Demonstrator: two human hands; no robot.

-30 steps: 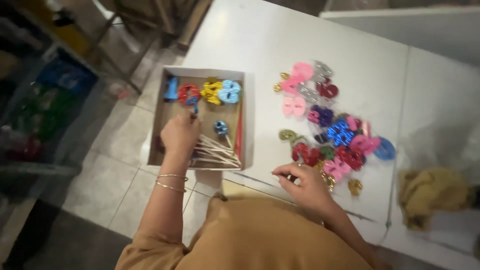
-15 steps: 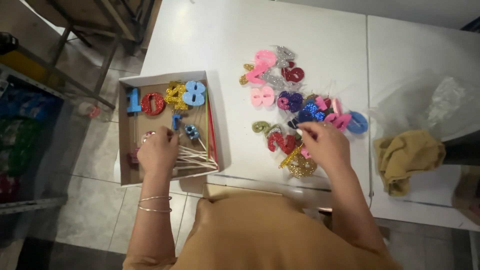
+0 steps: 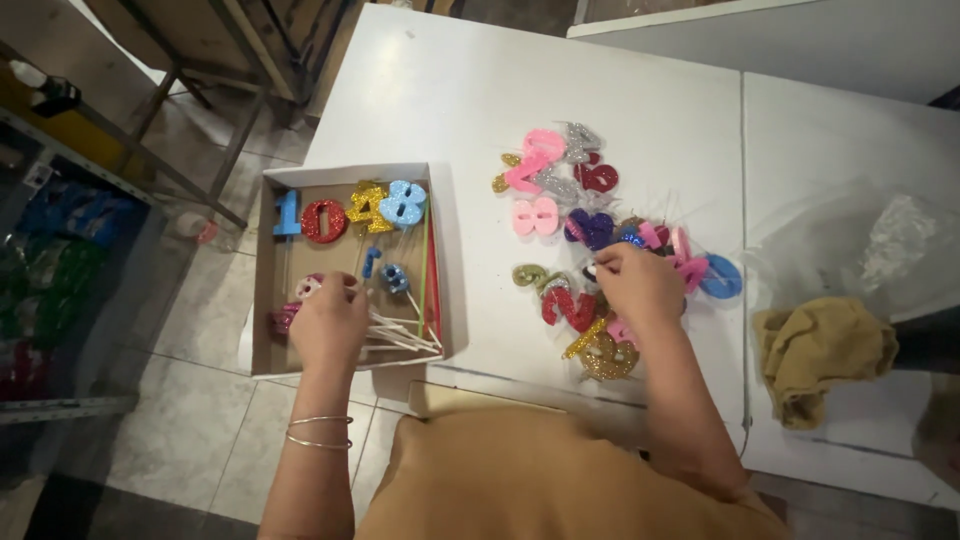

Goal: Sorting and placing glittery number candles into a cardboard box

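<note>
Cardboard box (image 3: 268, 300) under left hand (image 3: 328, 325); right hand (image 3: 640, 285) on glitter numbers (image 3: 575, 310).

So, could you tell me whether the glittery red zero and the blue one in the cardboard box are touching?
Touching: the head view shows the red zero overlapping the blue one.

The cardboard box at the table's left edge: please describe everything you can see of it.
The cardboard box is shallow, open-topped, and rectangular, brown inside with pale outer walls. It sits at the white table's left edge, partly overhanging the floor. Along its far wall lie glittery number shapes in blue, red, gold and light blue. Smaller pieces and a bundle of white sticks lie nearer. The left hand rests inside it, over the sticks.
</note>
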